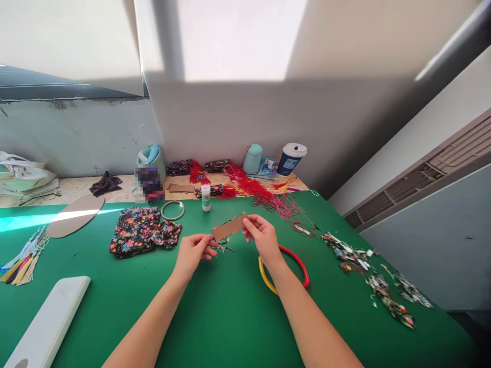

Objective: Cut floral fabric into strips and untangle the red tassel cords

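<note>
A small brown cardboard rectangle (230,228) with dark floral fabric along its edges is held up in front of me, tilted. My right hand (263,237) pinches its right end between thumb and fingers. At the lower left corner, the thumb and fingers of my left hand (196,251) close on the card. Just under it are floral fabric scraps (226,249), partly hidden. A red and yellow ring (306,273) lies on the green table (215,322), partly covered by my right forearm. Beyond the card stands a white glue stick (206,198).
Folded floral fabric (134,232), a metal ring (172,210), a grey oval board (76,217), tassels (25,260) and a white device (48,322) lie left. Red cords (272,197), a lidded cup (292,159) and a flask (252,159) are behind. Fabric scraps (379,283) line the right edge.
</note>
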`<action>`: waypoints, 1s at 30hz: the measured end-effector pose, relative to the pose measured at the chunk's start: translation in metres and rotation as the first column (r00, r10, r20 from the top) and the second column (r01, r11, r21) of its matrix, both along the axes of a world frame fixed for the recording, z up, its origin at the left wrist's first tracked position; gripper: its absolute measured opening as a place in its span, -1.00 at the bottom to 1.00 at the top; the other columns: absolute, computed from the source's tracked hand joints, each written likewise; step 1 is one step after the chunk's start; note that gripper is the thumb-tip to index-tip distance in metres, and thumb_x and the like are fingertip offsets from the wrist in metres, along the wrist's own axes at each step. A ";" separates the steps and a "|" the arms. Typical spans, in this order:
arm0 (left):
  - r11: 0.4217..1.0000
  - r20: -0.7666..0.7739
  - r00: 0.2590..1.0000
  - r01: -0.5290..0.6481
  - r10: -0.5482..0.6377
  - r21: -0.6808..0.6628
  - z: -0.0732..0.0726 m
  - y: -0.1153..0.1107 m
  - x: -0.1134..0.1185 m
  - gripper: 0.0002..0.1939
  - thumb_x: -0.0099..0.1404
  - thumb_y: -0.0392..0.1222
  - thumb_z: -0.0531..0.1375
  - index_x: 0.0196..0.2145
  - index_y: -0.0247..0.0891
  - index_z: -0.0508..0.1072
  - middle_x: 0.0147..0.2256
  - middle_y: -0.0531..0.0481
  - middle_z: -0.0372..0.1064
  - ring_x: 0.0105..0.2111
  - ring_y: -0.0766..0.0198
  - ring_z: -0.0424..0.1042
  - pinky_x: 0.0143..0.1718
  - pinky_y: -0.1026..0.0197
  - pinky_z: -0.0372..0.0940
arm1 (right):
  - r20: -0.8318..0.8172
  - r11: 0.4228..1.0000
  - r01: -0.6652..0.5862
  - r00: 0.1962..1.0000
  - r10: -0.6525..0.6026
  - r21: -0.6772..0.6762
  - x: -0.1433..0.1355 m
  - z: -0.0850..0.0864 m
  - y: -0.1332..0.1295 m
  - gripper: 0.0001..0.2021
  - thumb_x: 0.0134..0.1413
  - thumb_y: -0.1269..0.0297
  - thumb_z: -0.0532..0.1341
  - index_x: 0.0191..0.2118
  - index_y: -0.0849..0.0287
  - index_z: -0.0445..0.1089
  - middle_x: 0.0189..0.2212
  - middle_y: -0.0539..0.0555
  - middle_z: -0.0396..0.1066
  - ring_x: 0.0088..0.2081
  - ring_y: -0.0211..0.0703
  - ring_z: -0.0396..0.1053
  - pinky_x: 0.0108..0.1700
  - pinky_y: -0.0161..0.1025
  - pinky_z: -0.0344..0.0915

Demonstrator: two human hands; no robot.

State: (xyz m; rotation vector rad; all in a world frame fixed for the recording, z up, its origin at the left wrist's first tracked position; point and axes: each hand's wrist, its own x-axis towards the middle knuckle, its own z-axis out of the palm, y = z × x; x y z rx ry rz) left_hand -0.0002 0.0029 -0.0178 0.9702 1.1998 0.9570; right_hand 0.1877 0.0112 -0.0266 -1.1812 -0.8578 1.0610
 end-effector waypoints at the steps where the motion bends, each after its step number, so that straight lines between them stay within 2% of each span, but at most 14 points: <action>1: 1.000 -0.011 1.000 0.010 -0.010 0.000 -0.001 0.000 0.000 -0.69 -0.02 -0.02 0.34 -0.48 -0.37 0.50 -0.50 -0.11 0.50 -0.61 0.31 0.44 -0.63 0.34 0.28 | -0.005 1.000 -0.001 1.000 0.001 -0.001 0.000 0.001 -0.001 -0.59 -0.30 -0.01 0.37 -0.38 0.20 0.34 -0.65 -0.09 0.31 -0.63 -0.32 0.26 -0.67 -0.38 0.14; 5: 1.000 -0.036 0.999 0.008 -0.007 0.013 -0.004 -0.001 0.002 -0.70 -0.09 -0.06 0.38 -0.61 -0.35 0.42 -0.62 -0.04 0.45 -0.66 0.34 0.40 -0.66 0.37 0.22 | -0.029 1.000 -0.010 1.000 0.010 0.000 -0.002 0.003 -0.003 -0.60 -0.31 0.02 0.39 -0.39 0.18 0.32 -0.65 -0.09 0.33 -0.61 -0.29 0.31 -0.66 -0.38 0.19; 8: 0.999 0.005 1.000 0.000 0.000 0.047 -0.004 -0.002 0.004 -0.71 -0.10 -0.08 0.39 -0.50 -0.34 0.45 -0.55 -0.03 0.48 -0.57 0.30 0.47 -0.58 0.35 0.29 | -0.049 0.999 -0.048 0.998 0.048 -0.004 -0.005 0.005 -0.006 -0.59 -0.36 0.04 0.42 -0.44 0.16 0.28 -0.65 -0.10 0.33 -0.59 -0.23 0.38 -0.63 -0.35 0.27; 10: 0.997 0.091 0.996 0.006 -0.013 0.077 -0.004 -0.001 0.005 -0.64 -0.07 -0.07 0.38 -0.33 -0.32 0.48 -0.39 -0.07 0.53 -0.45 0.25 0.51 -0.49 0.31 0.35 | -0.065 0.993 -0.119 0.991 0.117 -0.019 -0.008 0.005 -0.008 -0.59 -0.37 0.05 0.43 -0.50 0.14 0.23 -0.66 -0.11 0.33 -0.56 -0.18 0.43 -0.58 -0.31 0.34; 12: 0.996 0.177 0.984 -0.012 -0.005 0.092 -0.004 -0.001 0.005 -0.60 -0.03 -0.04 0.37 -0.26 -0.31 0.48 -0.30 -0.09 0.52 -0.40 0.25 0.51 -0.44 0.29 0.37 | -0.079 0.977 -0.210 0.975 0.206 -0.046 -0.013 0.006 -0.011 -0.58 -0.34 0.06 0.43 -0.55 0.13 0.18 -0.65 -0.10 0.35 -0.52 -0.14 0.46 -0.53 -0.28 0.38; 14: 0.994 0.225 0.974 -0.052 0.030 0.092 -0.004 0.000 0.004 -0.63 -0.03 -0.03 0.37 -0.32 -0.33 0.49 -0.36 -0.05 0.51 -0.43 0.28 0.50 -0.45 0.31 0.35 | -0.088 0.948 -0.307 0.950 0.300 -0.083 -0.017 0.005 -0.013 -0.58 -0.35 0.07 0.43 -0.56 0.12 0.17 -0.62 -0.08 0.40 -0.50 -0.13 0.48 -0.51 -0.26 0.39; 17: 0.990 0.230 0.971 -0.087 0.060 0.108 -0.003 0.000 0.002 -0.63 -0.07 -0.04 0.39 -0.36 -0.35 0.48 -0.49 0.01 0.46 -0.51 0.34 0.44 -0.50 0.34 0.31 | -0.090 0.897 -0.420 0.907 0.411 -0.134 -0.019 0.005 -0.015 -0.63 -0.30 0.01 0.40 -0.48 0.13 0.28 -0.56 -0.04 0.47 -0.50 -0.14 0.47 -0.49 -0.26 0.39; 21: 0.988 0.175 0.984 -0.055 0.029 0.145 -0.001 0.001 0.000 -0.63 -0.06 -0.04 0.38 -0.37 -0.36 0.48 -0.56 0.05 0.41 -0.58 0.38 0.38 -0.53 0.34 0.28 | -0.033 0.882 -0.444 0.895 0.445 -0.158 -0.020 0.005 -0.015 -0.63 -0.13 -0.09 0.27 -0.41 0.16 0.41 -0.52 -0.01 0.47 -0.51 -0.18 0.45 -0.49 -0.26 0.38; 26: 0.988 0.163 0.987 -0.034 0.009 0.148 -0.003 0.002 -0.002 -0.65 -0.04 -0.04 0.36 -0.38 -0.36 0.47 -0.58 0.03 0.41 -0.57 0.36 0.39 -0.52 0.32 0.29 | -0.010 0.867 -0.479 0.876 0.482 -0.137 -0.023 0.005 -0.016 -0.67 -0.13 -0.03 0.29 -0.45 0.18 0.42 -0.54 -0.02 0.44 -0.50 -0.20 0.43 -0.42 -0.24 0.41; 30: 0.987 0.153 0.988 -0.043 0.018 0.158 -0.002 0.002 -0.002 -0.66 -0.04 -0.03 0.36 -0.39 -0.36 0.46 -0.56 0.03 0.40 -0.57 0.34 0.39 -0.51 0.31 0.29 | -0.016 0.867 -0.481 0.876 0.483 -0.131 -0.024 0.003 -0.017 -0.71 -0.23 0.06 0.37 -0.46 0.17 0.40 -0.55 -0.05 0.42 -0.48 -0.20 0.42 -0.37 -0.22 0.40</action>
